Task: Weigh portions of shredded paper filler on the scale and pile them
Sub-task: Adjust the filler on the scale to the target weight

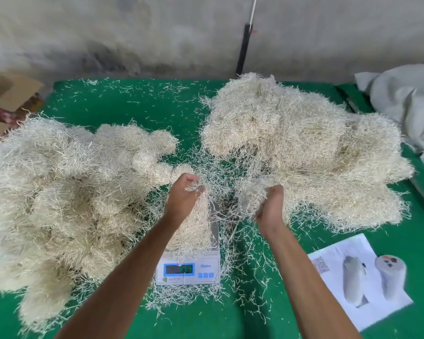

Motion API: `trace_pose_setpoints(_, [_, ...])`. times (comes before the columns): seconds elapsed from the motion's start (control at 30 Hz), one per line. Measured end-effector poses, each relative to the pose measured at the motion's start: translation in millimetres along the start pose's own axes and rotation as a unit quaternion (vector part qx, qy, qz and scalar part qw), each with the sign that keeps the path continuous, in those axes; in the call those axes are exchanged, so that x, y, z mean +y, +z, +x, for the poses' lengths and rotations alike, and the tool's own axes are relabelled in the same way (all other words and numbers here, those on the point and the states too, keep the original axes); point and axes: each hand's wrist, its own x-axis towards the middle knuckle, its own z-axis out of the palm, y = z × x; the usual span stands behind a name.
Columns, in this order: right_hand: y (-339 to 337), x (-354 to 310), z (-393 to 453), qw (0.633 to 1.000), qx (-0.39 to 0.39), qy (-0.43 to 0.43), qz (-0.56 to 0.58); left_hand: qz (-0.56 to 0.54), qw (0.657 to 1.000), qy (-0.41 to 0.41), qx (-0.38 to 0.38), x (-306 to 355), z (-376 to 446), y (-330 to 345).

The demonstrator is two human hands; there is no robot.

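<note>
While hands (184,194) pinch: printed sheet (357,280) nearby.

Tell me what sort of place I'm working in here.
Probably a small packing workshop: a green-covered table against a bare concrete wall, big heaps of shredded paper filler, a digital scale, and a printed product sheet.

green table (142,99), big shredded paper pile (59,192) at left, second pile (304,148) at right, white scale (189,267) between them near front edge, printed sheet (357,277) front right, loose shreds (250,272) scattered around
</note>
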Motion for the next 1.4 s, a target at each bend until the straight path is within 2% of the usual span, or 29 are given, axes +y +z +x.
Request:
trace_pose_setpoints(0.1, [0, -22, 15, 0.998, -0.024, -0.025, -0.044, 0.010, 0.999, 0.024, -0.018, 5, -1, -8])
trace_pose_setpoints(0.23, [-9, -49, 39, 0.995, -0.059, -0.077, 0.033, 0.023, 1.000, 0.018, 0.004, -3, -8, -17])
trace_pose_setpoints(0.37, [-13, -12, 38, 0.992, 0.009, -0.057, -0.113, 0.014, 1.000, -0.007, -0.003, -18, -21, -24])
trace_pose_setpoints(0.43, [-14, 20, 34, 0.990, 0.012, -0.044, -0.130, 0.008, 1.000, -0.010, -0.001, -28, -29, -29])
trace_pose_setpoints(0.6, [-8, 79, 24, 0.993, -0.010, -0.006, -0.116, -0.003, 1.000, -0.024, 0.012, -51, -51, -47])
trace_pose_setpoints(0.77, [7, 108, 10, 0.993, -0.047, 0.006, -0.110, 0.019, 0.998, -0.055, 0.037, -77, -73, -63])
trace_pose_setpoints(0.87, [14, 116, 2, 0.991, -0.069, 0.002, -0.112, 0.024, 0.997, -0.064, 0.033, -87, -82, -69])
trace_pose_setpoints(1.4, [33, 132, -8, 0.992, -0.074, 0.009, -0.102, -0.038, 0.994, -0.100, 0.021, -89, -96, -74])
